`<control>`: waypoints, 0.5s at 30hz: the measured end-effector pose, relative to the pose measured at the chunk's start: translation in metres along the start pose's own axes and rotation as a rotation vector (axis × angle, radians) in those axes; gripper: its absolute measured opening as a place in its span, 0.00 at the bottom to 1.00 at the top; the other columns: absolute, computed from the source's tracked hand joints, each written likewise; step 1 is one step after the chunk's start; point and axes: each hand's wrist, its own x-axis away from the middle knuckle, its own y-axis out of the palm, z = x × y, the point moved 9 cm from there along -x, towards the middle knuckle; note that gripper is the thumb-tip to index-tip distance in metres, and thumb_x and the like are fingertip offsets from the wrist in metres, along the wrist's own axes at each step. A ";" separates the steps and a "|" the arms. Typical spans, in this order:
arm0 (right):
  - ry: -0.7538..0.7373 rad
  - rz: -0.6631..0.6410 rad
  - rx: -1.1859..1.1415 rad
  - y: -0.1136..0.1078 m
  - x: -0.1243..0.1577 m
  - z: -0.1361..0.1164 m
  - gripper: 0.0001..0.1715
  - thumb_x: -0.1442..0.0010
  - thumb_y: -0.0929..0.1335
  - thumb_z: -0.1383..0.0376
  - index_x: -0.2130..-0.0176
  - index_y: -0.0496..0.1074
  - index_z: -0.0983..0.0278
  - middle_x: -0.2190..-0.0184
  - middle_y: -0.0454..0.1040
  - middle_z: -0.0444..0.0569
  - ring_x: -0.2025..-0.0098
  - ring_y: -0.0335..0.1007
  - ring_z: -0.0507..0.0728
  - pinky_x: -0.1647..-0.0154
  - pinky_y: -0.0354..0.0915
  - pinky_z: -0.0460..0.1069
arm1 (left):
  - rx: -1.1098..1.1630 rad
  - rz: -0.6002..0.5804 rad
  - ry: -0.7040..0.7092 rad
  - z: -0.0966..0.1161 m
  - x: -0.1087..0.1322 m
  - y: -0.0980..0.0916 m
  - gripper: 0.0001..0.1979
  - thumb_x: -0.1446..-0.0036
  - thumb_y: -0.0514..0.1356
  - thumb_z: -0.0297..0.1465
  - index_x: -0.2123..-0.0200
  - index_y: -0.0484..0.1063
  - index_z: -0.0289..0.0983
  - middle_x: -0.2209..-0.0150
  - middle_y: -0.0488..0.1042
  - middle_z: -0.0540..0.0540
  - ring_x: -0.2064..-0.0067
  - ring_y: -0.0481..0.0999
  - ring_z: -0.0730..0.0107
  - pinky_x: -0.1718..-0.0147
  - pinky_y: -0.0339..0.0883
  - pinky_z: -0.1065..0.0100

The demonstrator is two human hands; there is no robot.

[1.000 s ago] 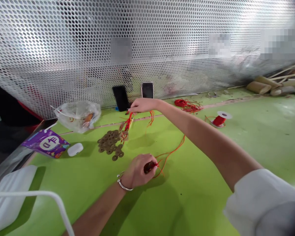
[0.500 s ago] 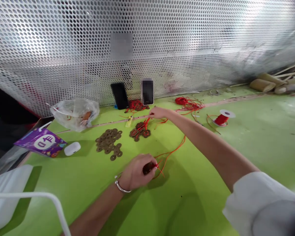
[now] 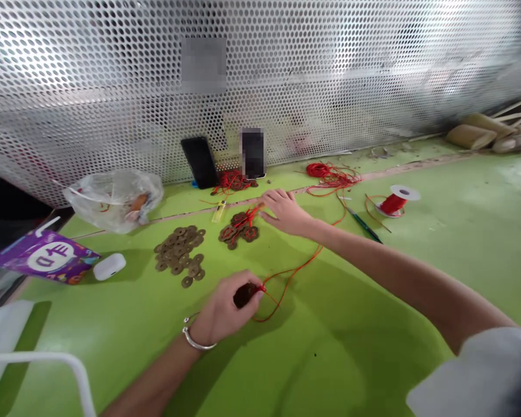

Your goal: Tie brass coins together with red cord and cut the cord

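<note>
My left hand (image 3: 231, 307) pinches a red cord (image 3: 282, 294) between thumb and fingertips, just above the green table. A dark brown shape sits in the hollow of that hand, too shaded to make out. From the pinch the cord runs in loose strands to the right, passing under my right forearm. Farther back, my right hand (image 3: 284, 212) lies low over the table, palm down, fingers extended. Beside its fingertips is a cluster of round coins tied with red cord (image 3: 238, 229). A pile of loose holed coins (image 3: 179, 250) lies to the left.
A yellow lighter (image 3: 219, 212) and two phones, one black (image 3: 200, 163), stand or lie behind. At right are a red cord spool (image 3: 393, 204), green-handled tweezers-like tool (image 3: 364, 226) and tangled red cord (image 3: 330, 175). Left are a plastic bag (image 3: 113, 200), purple packet (image 3: 47, 258) and white case (image 3: 109, 266).
My right hand has gone from a closed pinch to extended fingers and come slightly nearer. My left hand keeps its pinch on the cord. The whole view has shifted slightly.
</note>
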 end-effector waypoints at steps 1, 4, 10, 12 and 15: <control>-0.040 0.032 -0.053 -0.005 0.014 -0.009 0.14 0.35 0.60 0.60 0.55 0.68 0.64 0.53 0.70 0.54 0.50 0.61 0.61 0.50 0.54 0.55 | 0.032 0.017 -0.027 -0.004 -0.001 -0.001 0.05 0.43 0.54 0.31 0.71 0.67 0.39 0.73 0.72 0.49 0.72 0.70 0.67 0.71 0.64 0.67; -0.172 0.130 -0.201 -0.018 0.058 -0.034 0.09 0.35 0.60 0.66 0.62 0.68 0.64 0.64 0.74 0.50 0.59 0.65 0.55 0.56 0.56 0.51 | 0.148 0.027 -0.111 -0.016 -0.002 0.000 0.07 0.43 0.54 0.33 0.70 0.68 0.37 0.74 0.70 0.49 0.72 0.68 0.69 0.72 0.63 0.69; -0.416 0.278 -0.209 -0.031 0.097 -0.065 0.07 0.40 0.61 0.70 0.67 0.69 0.64 0.74 0.72 0.46 0.69 0.64 0.53 0.59 0.57 0.50 | 0.309 0.051 -0.238 -0.036 0.002 -0.001 0.09 0.45 0.57 0.36 0.68 0.69 0.36 0.73 0.69 0.50 0.73 0.66 0.73 0.74 0.61 0.72; -0.443 0.285 -0.186 -0.028 0.094 -0.066 0.08 0.41 0.61 0.70 0.67 0.69 0.64 0.75 0.72 0.45 0.70 0.63 0.53 0.59 0.57 0.49 | 0.336 0.075 -0.255 -0.040 0.002 -0.003 0.10 0.46 0.58 0.37 0.69 0.69 0.36 0.73 0.69 0.50 0.73 0.67 0.73 0.74 0.62 0.72; -0.441 0.266 -0.199 -0.024 0.088 -0.063 0.08 0.41 0.61 0.70 0.67 0.69 0.64 0.75 0.71 0.45 0.70 0.63 0.52 0.60 0.57 0.49 | 0.352 0.081 -0.275 -0.041 0.001 -0.003 0.10 0.46 0.58 0.38 0.69 0.69 0.36 0.73 0.70 0.49 0.72 0.68 0.72 0.73 0.63 0.72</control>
